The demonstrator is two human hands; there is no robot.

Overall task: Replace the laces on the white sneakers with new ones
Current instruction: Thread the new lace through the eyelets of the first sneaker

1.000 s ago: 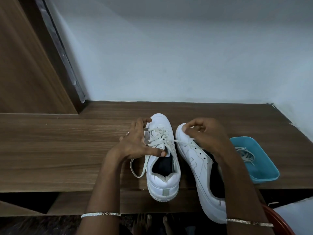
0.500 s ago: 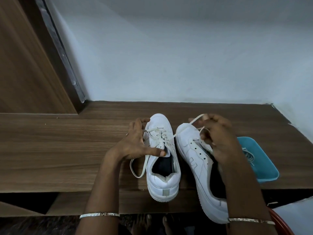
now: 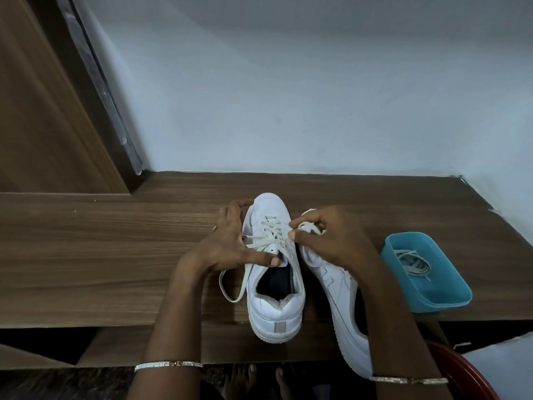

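At frame centre, your right hand (image 3: 331, 243) pinches the limp, flat white lace (image 3: 307, 226); your left hand (image 3: 227, 246), fingers spread, steadies the light, stiff white laced sneaker (image 3: 277, 311). Likely slippery: grip near the tip.

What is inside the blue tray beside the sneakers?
Loosely coiled white laces lie in the blue tray. Its near wall hides part of the bottom, so anything there cannot be seen.

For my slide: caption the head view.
Left hand steadies one sneaker; right hand pinches a lace; more laces in the tray.
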